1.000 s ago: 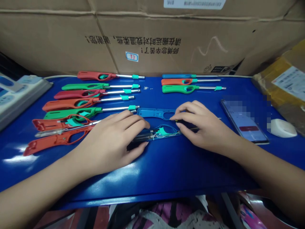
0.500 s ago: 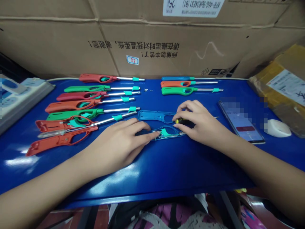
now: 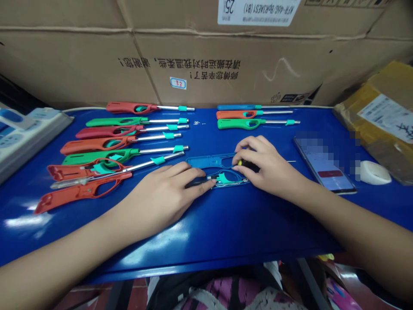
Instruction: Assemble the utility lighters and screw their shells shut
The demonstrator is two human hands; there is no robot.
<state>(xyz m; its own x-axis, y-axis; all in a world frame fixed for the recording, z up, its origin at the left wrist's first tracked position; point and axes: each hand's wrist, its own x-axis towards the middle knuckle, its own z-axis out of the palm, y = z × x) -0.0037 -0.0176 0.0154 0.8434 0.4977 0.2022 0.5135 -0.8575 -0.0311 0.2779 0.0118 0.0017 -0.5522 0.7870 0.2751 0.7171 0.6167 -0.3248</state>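
Observation:
An opened blue gas lighter lies on the table in front of me. My left hand (image 3: 171, 191) grips the left end of its lower shell half (image 3: 237, 185), which holds a teal trigger (image 3: 223, 177), thin wires and small metal parts. My fingers cover that shell's left end. Just behind lies the other blue shell half (image 3: 206, 161), its inside facing up. My right hand (image 3: 266, 165) is closed around a screwdriver (image 3: 248, 165) with a black and yellow handle, its thin shaft pointing right. The fingertips of this hand are close to the right ends of both shells.
At left lie several red, orange and green lighters (image 3: 103, 143), the nearest red one opened with a shell half (image 3: 84, 189) apart. More lighters (image 3: 240, 124) lie at the back right. A phone (image 3: 322, 163), white mouse (image 3: 375, 173), power strip (image 3: 32, 131) and cardboard box (image 3: 200, 47) surround them.
The view has shifted slightly. Both hands stay nearly in place, the left on the blue shell half and the right around the screwdriver.

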